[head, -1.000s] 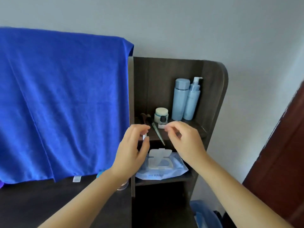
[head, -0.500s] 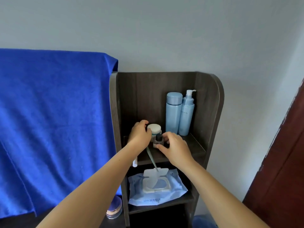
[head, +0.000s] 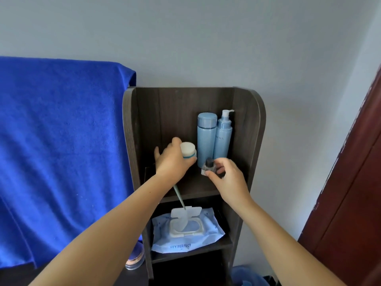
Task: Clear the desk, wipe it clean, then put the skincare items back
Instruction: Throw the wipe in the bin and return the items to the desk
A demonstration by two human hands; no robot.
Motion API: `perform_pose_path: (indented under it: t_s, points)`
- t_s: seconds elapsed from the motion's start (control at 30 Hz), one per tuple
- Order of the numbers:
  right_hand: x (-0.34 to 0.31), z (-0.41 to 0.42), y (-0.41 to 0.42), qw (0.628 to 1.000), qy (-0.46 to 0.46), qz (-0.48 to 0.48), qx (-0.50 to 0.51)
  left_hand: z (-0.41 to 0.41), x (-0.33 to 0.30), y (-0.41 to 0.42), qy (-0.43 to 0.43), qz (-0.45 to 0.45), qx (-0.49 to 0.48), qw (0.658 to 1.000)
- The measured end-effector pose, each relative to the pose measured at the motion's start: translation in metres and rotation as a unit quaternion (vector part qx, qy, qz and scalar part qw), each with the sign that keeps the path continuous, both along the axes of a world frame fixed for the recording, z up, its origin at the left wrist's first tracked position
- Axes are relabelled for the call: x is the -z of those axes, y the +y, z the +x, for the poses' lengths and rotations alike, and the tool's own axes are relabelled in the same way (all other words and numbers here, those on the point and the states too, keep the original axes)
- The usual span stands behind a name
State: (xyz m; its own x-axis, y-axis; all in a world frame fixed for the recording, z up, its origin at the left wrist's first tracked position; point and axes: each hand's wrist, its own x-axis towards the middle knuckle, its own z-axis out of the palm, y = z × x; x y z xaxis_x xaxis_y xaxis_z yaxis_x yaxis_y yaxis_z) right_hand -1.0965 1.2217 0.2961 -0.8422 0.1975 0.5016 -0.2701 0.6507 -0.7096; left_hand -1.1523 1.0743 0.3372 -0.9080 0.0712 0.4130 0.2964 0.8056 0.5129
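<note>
My left hand grips a small cream jar with a white lid, lifted above the upper shelf of the dark wooden shelf unit. My right hand pinches a small clear glass bottle with a dark cap, also raised off the shelf. Two tall light-blue bottles stand at the back right of that shelf: a capped one and a pump one. A thin pale-green handled tool sticks out over the shelf's front edge.
A pack of wet wipes with its flap open lies on the lower shelf. A blue towel hangs at the left. A round clear compact sits on the dark desk beside the unit. A dark red door stands at the right.
Both hands reached from in front of the unit to the upper shelf and took hold of the jar and the small bottle, then lifted them. The camera tilted up.
</note>
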Motion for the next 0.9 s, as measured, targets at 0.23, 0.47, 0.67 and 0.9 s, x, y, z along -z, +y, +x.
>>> perform_pose_path:
  t_s: [0.23, 0.47, 0.67, 0.9]
  points:
    - [-0.017, 0.057, -0.008, 0.995, 0.041, -0.066, -0.069, 0.109, -0.002, -0.046, 0.017, 0.200, 0.126, 0.972]
    - [0.036, 0.123, -0.059, 0.970, -0.070, -0.117, -0.203, 0.178, 0.080, -0.142, -0.071, 0.263, 0.023, 0.962]
    - [0.150, 0.115, -0.133, 0.946, -0.226, -0.099, -0.211, 0.173, 0.195, -0.197, -0.187, 0.237, -0.099, 0.948]
    - [0.254, 0.076, -0.211, 0.942, -0.319, -0.045, -0.098, 0.128, 0.288, -0.221, -0.256, 0.200, -0.080, 0.942]
